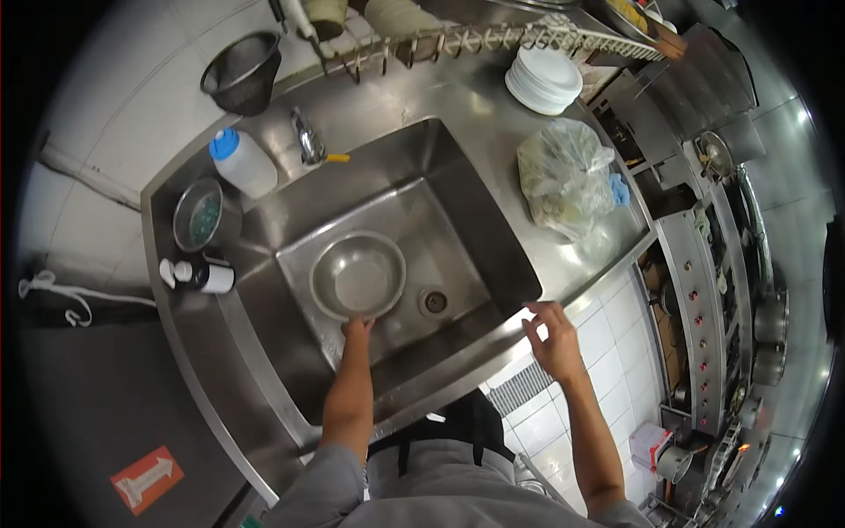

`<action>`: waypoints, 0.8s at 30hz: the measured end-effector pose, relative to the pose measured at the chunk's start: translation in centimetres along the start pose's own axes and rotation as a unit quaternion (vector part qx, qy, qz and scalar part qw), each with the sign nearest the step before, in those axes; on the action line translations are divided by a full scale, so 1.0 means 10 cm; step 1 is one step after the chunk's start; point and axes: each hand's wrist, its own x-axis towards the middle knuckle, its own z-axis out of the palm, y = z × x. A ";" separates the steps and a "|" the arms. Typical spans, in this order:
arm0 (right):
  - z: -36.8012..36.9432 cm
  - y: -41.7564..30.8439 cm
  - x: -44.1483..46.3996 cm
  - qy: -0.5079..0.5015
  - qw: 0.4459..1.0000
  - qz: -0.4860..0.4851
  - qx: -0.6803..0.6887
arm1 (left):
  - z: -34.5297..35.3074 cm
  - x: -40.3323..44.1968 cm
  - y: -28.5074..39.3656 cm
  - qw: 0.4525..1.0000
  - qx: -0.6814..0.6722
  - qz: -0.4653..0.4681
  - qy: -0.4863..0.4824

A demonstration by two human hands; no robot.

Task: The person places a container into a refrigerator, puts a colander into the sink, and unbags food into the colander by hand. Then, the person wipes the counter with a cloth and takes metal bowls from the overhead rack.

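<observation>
Metal bowl (359, 275) held at its near rim by the left hand (358, 326), within the sink (475, 220), gripping fingers mostly hidden, right hand (553, 341) half-open, nothing gripped, bag (563, 176) contents obscured by cloudy plastic

A metal bowl (358, 275) obstructs the middle of the sink (480, 207), leaving passage along the right wall; a tap (306, 139) guards the back edge, a bulging bag (563, 180) the counter's (480, 92) right end.
</observation>
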 end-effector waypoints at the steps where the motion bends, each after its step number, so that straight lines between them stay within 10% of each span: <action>1: 0.10 0.06 0.05 0.001 1.000 -0.020 -0.012 | -0.08 -0.03 0.01 0.998 -0.021 0.008 -0.051; 7: 0.14 0.28 0.42 -0.008 0.999 -0.017 -0.042 | -0.06 -0.45 0.16 0.984 0.104 -0.140 -0.044; 9: -0.01 0.53 0.63 0.080 0.996 0.004 -0.026 | 0.35 -0.92 0.26 0.971 0.157 0.046 0.172; 12: -0.31 0.91 1.03 0.227 0.972 0.059 -0.020 | 1.06 -1.27 0.18 0.904 0.232 0.355 -0.055; 16: -0.49 1.49 1.50 0.284 0.946 0.148 0.041 | 2.77 -3.02 0.39 0.700 0.280 0.543 -0.370; 22: -0.65 1.88 1.79 0.172 0.980 0.075 0.071 | 4.34 -3.47 0.10 0.305 0.440 0.766 -0.355; 24: -0.73 2.09 1.87 0.154 0.983 0.060 0.082 | 4.45 -3.51 0.17 0.316 0.428 0.769 -0.353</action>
